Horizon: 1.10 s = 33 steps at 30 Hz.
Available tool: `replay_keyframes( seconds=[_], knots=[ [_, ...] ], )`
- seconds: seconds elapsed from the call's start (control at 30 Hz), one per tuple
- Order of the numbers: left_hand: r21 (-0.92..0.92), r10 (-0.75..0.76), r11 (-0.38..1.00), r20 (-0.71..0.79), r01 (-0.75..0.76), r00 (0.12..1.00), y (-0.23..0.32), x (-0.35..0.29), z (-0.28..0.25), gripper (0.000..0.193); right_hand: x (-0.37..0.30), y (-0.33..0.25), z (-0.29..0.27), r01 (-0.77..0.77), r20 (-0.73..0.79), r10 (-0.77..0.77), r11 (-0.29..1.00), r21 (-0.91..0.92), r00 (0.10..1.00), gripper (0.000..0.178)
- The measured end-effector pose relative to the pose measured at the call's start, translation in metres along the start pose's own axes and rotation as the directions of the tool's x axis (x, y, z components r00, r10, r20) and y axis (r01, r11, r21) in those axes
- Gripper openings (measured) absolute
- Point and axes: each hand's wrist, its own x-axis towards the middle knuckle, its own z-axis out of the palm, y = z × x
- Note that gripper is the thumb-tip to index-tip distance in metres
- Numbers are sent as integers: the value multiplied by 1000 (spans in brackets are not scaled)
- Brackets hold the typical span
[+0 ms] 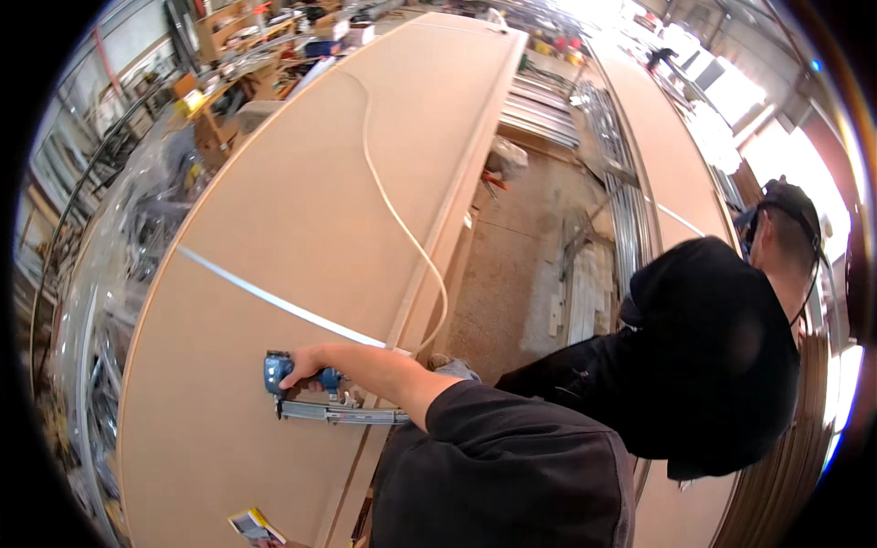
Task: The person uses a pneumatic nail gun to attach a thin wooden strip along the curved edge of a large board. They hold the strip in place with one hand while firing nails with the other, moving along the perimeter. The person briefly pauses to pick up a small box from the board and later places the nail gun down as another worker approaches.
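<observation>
The right hand [306,363], reached in from 4 o'clock, is closed firmly around the handle of a blue nail gun [275,373]. The state of the left hand cannot be told. The nail gun is held over the near part of a large tan panel [274,201], with its long grey magazine [338,415] directed toward 3 o'clock; whether the panel is touched by the nose cannot be told.

By clock position from the nail gun, a white strip [274,297] is noted across the panel at 12, and a cream hose [399,219] is laid along the panel from 12 to 2. A small yellow-and-grey packet [256,527] is placed at 7. Clear plastic wrapping [151,215] is heaped beyond the panel edge at 10. At 3, a co-worker in black [713,356] is seen turned toward a second tan panel [644,110].
</observation>
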Motion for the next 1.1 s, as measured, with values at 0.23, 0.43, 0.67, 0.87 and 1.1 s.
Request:
replay_keyframes(
  seconds=[0.23, 0.43, 0.67, 0.87, 1.1],
  knots=[
    [216, 256, 957, -306, -195, 917, 28, -55, -20, 32, 4, -8, 9, 54, 89, -57, 998, 43, 994, 53],
    [5, 349, 937, -17, -349, 937, 47, -190, 131, 24, 21, -6, -11, 33, 157, -30, 999, -13, 987, 47],
    [93, 458, 861, 283, -500, 842, 48, -355, 269, 27, 8, -3, -5, -60, 69, 55, 996, 61, 996, 45],
    [37, 497, 853, 247, -521, 832, 67, -380, 293, 23, -43, -8, 4, 74, -110, -37, 932, 354, 993, 35],
    [66, 808, 555, 196, -829, 556, 116, -422, 332, 12, -124, -40, 20, 299, -198, -230, 817, 493, 953, 34]
  ],
)
